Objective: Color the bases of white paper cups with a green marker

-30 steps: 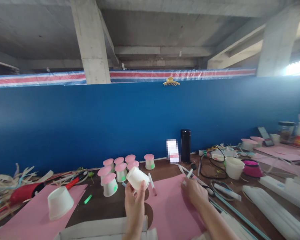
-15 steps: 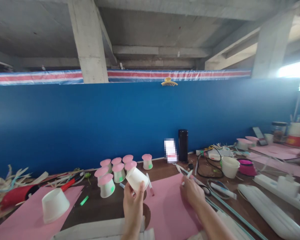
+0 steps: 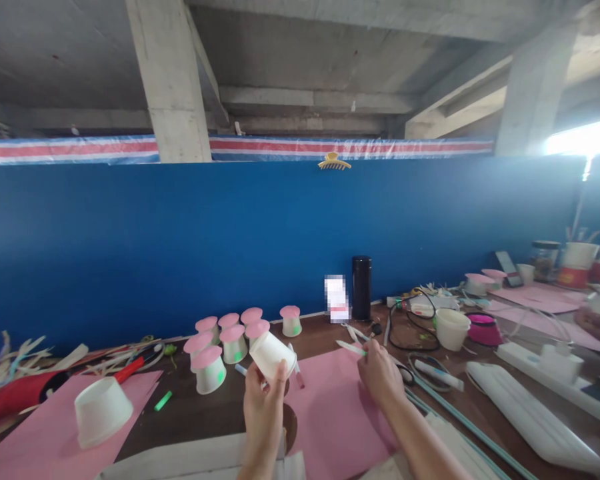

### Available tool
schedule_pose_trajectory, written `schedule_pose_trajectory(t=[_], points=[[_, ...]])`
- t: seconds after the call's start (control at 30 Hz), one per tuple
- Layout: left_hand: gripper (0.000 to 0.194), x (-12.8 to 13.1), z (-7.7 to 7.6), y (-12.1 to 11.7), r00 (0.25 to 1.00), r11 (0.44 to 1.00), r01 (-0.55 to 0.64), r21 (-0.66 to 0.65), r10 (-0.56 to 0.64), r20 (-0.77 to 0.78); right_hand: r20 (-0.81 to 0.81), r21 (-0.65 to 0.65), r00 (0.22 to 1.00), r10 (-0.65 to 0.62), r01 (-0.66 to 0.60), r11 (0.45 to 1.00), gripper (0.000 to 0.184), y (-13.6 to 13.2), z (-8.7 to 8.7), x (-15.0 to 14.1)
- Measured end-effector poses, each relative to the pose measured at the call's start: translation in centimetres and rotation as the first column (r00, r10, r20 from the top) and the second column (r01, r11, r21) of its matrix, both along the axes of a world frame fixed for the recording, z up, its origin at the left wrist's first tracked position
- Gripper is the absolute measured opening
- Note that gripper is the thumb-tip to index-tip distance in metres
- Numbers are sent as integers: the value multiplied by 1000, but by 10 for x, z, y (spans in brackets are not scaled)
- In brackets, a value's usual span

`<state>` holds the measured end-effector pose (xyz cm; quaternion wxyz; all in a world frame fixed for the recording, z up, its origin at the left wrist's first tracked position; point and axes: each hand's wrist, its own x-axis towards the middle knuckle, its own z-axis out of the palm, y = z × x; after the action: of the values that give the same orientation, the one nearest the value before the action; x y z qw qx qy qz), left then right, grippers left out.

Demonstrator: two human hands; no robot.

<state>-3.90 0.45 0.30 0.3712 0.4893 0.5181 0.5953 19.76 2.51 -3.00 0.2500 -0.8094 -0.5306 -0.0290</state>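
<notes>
One white paper cup (image 3: 271, 357), tilted above brown tabletop (image 3: 195, 420) in L hand (image 3: 264, 403).
Step in hand (judged): cup presented w/ L, white marker (image 3: 350, 347) handled w/ R hand (image 3: 380, 373); next move calls for steady cup, clear marker tip. L: thumb on near side, fingers behind, pinching cup wall; forearm upright in view. R: fingertips drawn together, apparently pinching marker; back of hand up, over pink paper sheet (image 3: 337, 420), forearm from lower R. Beyond cup: pink-topped cups (image 3: 210, 379) w/ green marks; farther back, black thermos (image 3: 362, 287) nr blue partition (image 3: 230, 227). Small green cap (image 3: 163, 401) on tabletop, L of cup.
</notes>
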Motion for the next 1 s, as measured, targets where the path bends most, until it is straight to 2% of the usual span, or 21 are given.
schedule_pose_trajectory(t=[0.17,0.3,0.37,0.5,0.57,0.7,0.8,0.87,1.0], points=[[49,-1,-1,0,1000,1000,3,13,-3,-6,-42,1,999,18,-18,1000,24,1,0,2],[51,1,2,0,1000,1000,-23,16,23,4,-69,16,997,44,-43,999,23,-1,0,-2],[53,2,2,0,999,999,-47,9,47,9,-67,32,993,99,-97,995,30,-2,1,-12],[51,0,-3,5,999,999,-26,36,25,24,-22,33,951,308,-308,951,35,-1,2,-44],[49,-5,-6,10,998,997,-56,53,54,32,-5,-2,924,383,-383,924,33,2,2,-58],[43,-19,-8,18,966,966,-251,52,248,69,24,-96,894,448,-444,891,23,16,4,-72],[42,-26,-6,20,927,929,-371,10,369,74,75,-171,877,475,-458,872,30,33,11,-74],[43,-26,-5,19,928,931,-364,17,361,94,121,-226,860,495,-462,858,33,44,17,-75],[44,-22,-4,18,950,958,-278,76,263,168,215,-358,802,558,-467,809,34,64,25,-82]])
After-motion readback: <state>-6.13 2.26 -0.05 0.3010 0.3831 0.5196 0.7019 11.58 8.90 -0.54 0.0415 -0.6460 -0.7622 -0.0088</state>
